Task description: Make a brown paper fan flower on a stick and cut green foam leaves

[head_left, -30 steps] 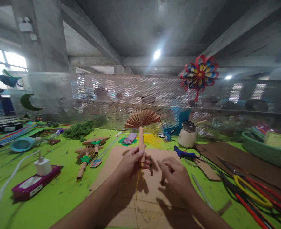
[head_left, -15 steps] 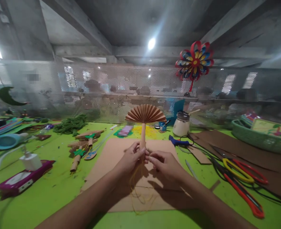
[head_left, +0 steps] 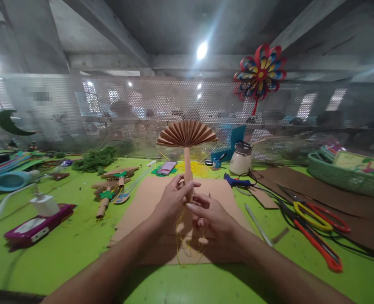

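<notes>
At the frame's centre, the left hand pinches the paper fan's handle, while the right hand's fingers close around its lower end.

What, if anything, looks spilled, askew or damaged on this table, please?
Loose yellow bits lie in a patch toward the back of the green table, as if spilled. Yellow thread hangs in untidy loops below the hands. The pleated fan shows no obvious damage.

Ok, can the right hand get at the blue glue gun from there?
Probably yes: nothing visible stands between the right hand and the blue glue gun, only flat cardboard, though that hand is busy at the fan's handle.
</notes>
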Demonstrator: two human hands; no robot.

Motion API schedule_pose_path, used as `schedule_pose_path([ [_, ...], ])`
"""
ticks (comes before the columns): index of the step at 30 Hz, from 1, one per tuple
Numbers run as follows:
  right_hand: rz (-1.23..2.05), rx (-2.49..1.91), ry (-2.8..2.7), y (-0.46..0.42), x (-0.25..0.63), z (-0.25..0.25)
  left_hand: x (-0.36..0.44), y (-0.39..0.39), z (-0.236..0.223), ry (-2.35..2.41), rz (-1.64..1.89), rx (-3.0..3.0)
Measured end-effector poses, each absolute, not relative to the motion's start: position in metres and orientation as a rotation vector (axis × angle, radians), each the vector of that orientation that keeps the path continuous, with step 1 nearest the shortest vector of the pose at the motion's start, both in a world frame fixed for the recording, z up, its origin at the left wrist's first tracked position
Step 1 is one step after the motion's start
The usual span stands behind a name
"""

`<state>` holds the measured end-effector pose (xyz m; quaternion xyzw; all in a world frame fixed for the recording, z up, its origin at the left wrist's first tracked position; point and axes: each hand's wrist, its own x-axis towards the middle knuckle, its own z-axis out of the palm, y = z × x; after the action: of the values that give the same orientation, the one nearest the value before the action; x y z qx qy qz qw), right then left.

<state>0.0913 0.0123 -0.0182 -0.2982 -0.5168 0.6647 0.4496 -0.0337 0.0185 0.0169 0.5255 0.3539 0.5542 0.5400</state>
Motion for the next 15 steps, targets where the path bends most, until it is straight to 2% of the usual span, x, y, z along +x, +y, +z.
schedule_pose_path([
  [6, 1.856, -0.672, -1.221, 0.013, 0.086, -0.025, -0.033, 0.021, 0.02, 0.862, 1.193, 1.289],
  [15, 1.689, -0.759, -1.379, 0.007, 0.082, -0.038, -0.043, 0.04, 0.029, 0.84, 1.29, 1.142],
])
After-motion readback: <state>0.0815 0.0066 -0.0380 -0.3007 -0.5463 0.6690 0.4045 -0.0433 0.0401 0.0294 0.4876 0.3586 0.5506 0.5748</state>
